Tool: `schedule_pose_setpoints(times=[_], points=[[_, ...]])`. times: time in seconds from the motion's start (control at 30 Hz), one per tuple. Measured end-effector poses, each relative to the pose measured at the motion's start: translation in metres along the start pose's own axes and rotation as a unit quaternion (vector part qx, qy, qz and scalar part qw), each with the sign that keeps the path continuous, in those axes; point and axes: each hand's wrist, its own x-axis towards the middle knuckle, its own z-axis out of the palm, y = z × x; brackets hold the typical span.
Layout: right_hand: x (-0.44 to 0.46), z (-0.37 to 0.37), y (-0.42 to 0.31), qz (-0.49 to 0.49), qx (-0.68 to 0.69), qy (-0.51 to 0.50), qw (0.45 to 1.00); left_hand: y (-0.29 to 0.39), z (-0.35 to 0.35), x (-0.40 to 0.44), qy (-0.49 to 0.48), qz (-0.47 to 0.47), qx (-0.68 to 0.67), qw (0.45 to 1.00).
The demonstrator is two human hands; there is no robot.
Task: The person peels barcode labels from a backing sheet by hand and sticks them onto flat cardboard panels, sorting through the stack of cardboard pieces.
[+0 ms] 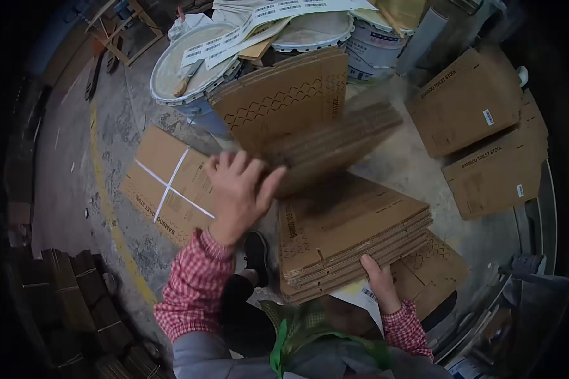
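Observation:
My left hand (pixel 243 189) is raised with its fingers spread. Close by its thumb is a motion-blurred stack of flattened cardboard boxes (pixel 341 145), tilted above a second stack; I cannot make out whether the hand touches it. My right hand (pixel 380 287) grips the near edge of that lower stack of flat cardboard boxes (pixel 354 221), thumb on the top edge and fingers hidden underneath. Beneath the right hand a white sheet with a barcode label (pixel 363 300) shows. Another upright stack of printed cardboard (pixel 284 95) leans against the buckets behind.
A strapped cardboard bundle (pixel 164 183) lies on the floor at left. Lidded buckets (pixel 193 63) stand at the back, with barcode label sheets (pixel 259 25) and a brush (pixel 188 79) on top. Labelled carton stacks (pixel 468 107) are at right. More bundles (pixel 76 297) sit lower left.

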Motion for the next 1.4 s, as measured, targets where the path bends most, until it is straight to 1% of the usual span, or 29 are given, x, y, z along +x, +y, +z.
schedule_pose_setpoints(times=[0.03,0.07,0.1,0.13,0.17,0.23,0.3,0.33,0.4,0.43,0.5,0.53,0.57,0.63,0.67,0.7,0.73,0.77,0.8,0.87,0.9,0.97,1.0,1.07,1.1,1.13,1.23,1.37,1.4], points=[[0.0,0.001,-0.001,-0.03,-0.006,0.001,1.0,0.007,-0.013,-0.016,-0.052,-0.007,-0.131,0.99],[0.0,0.001,0.0,-0.026,-0.006,0.0,1.0,0.011,-0.022,-0.025,-0.105,-0.017,-0.26,0.96],[-0.001,-0.001,0.003,-0.004,0.004,-0.005,1.0,0.013,-0.018,-0.023,-0.01,0.005,-0.256,0.967],[-0.003,-0.004,0.003,0.018,0.014,-0.006,1.0,0.006,-0.019,-0.014,0.018,0.013,-0.169,0.985],[-0.009,0.002,-0.001,-0.001,0.019,0.003,1.0,-0.007,-0.019,0.0,0.046,0.022,-0.083,0.995],[-0.017,0.004,-0.005,0.027,-0.002,0.027,0.999,-0.043,0.007,0.038,0.103,0.003,0.029,0.994],[-0.019,0.0,-0.001,0.062,-0.028,0.042,0.997,-0.082,0.041,0.069,0.069,-0.059,0.19,0.978],[-0.019,-0.002,0.002,0.063,-0.031,0.045,0.997,-0.094,0.058,0.075,0.069,-0.061,0.186,0.978],[-0.019,-0.002,0.004,0.047,-0.017,0.049,0.998,-0.11,0.087,0.074,-0.044,-0.112,0.201,0.972],[-0.021,0.0,0.003,0.068,-0.017,0.072,0.995,-0.113,0.099,0.064,-0.015,-0.093,0.208,0.974],[-0.018,-0.002,0.003,0.056,-0.015,0.054,0.997,-0.078,0.076,0.049,-0.035,-0.067,0.212,0.974],[-0.018,-0.002,0.004,0.048,-0.011,0.041,0.998,-0.064,0.074,0.031,-0.17,-0.089,0.085,0.978],[-0.019,-0.003,0.006,0.048,-0.006,0.045,0.998,-0.05,0.071,0.008,-0.302,-0.113,-0.045,0.945],[-0.019,-0.007,0.006,0.045,-0.006,0.029,0.999,-0.02,0.055,-0.034,-0.228,-0.111,-0.225,0.941],[-0.017,-0.006,0.006,0.039,-0.001,0.025,0.999,-0.023,0.051,-0.029,-0.115,-0.095,-0.154,0.977],[-0.018,-0.006,0.004,0.071,0.021,0.013,0.997,-0.024,0.04,-0.024,-0.005,-0.079,-0.088,0.993],[-0.021,-0.005,0.006,0.081,0.018,0.016,0.996,-0.033,0.032,-0.008,0.029,-0.097,-0.086,0.991],[-0.021,-0.005,0.006,0.074,0.019,0.024,0.997,-0.044,0.027,0.016,0.064,-0.04,0.016,0.997],[-0.02,-0.005,0.005,0.062,0.021,0.033,0.997,-0.057,0.029,0.04,0.101,0.021,0.118,0.988],[-0.023,-0.001,0.0,0.059,0.01,0.044,0.997,-0.087,0.054,0.069,0.08,-0.022,0.206,0.975],[-0.022,-0.001,0.002,0.063,0.001,0.058,0.996,-0.101,0.07,0.078,0.08,-0.023,0.201,0.976],[-0.022,-0.003,0.008,0.077,-0.013,0.071,0.994,-0.117,0.092,0.084,0.008,-0.075,0.231,0.97],[-0.023,-0.005,0.011,0.085,-0.029,0.081,0.993,-0.121,0.097,0.082,0.0,-0.083,0.23,0.97],[-0.021,-0.008,0.014,0.101,-0.047,0.083,0.99,-0.126,0.099,0.081,0.025,-0.078,0.175,0.981],[-0.022,-0.01,0.016,0.085,-0.05,0.077,0.992,-0.125,0.098,0.079,0.044,-0.061,0.16,0.984],[-0.023,-0.011,0.017,0.067,-0.052,0.072,0.994,-0.125,0.094,0.077,0.041,-0.064,0.161,0.984],[-0.023,-0.01,0.017,0.053,-0.06,0.078,0.994,-0.121,0.083,0.074,0.038,-0.036,0.14,0.989],[-0.024,-0.008,0.017,0.06,-0.043,0.092,0.993,-0.111,0.073,0.069,0.048,-0.003,0.1,0.994],[-0.024,-0.008,0.016,0.062,-0.042,0.087,0.993,-0.108,0.069,0.068,0.019,-0.014,0.061,0.998]])
